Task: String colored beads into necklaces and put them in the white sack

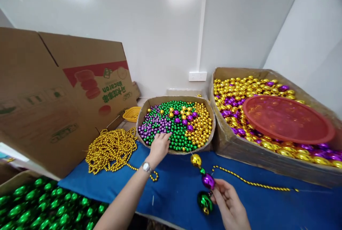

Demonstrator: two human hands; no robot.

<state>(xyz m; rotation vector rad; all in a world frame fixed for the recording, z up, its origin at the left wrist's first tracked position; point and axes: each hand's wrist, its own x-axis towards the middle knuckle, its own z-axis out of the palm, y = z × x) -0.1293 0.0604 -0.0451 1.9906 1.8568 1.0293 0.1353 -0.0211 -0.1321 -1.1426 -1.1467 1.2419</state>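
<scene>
My left hand (160,145), with a watch (146,167) on its wrist, reaches over the front edge of a cardboard box (213,124) of small green, purple and gold beads (179,139). Its fingers are bent together at the green and purple beads; any bead between them is hidden. Lower right, my right hand (227,199) pinches a strand of beads (202,171). Along it run a gold ball (196,160), a small green bead, a purple ball (208,180) beside my fingertips, and a large dark green ball (205,202) at the near end. A thin thread end sticks up past the gold ball.
A large box (240,151) of gold and purple balls, topped by a red plastic tray (288,119), stands right. Gold bead chains (112,149) lie left on the blue cloth (171,176), below a tall carton (66,91). Green balls (53,205) fill a box lower left.
</scene>
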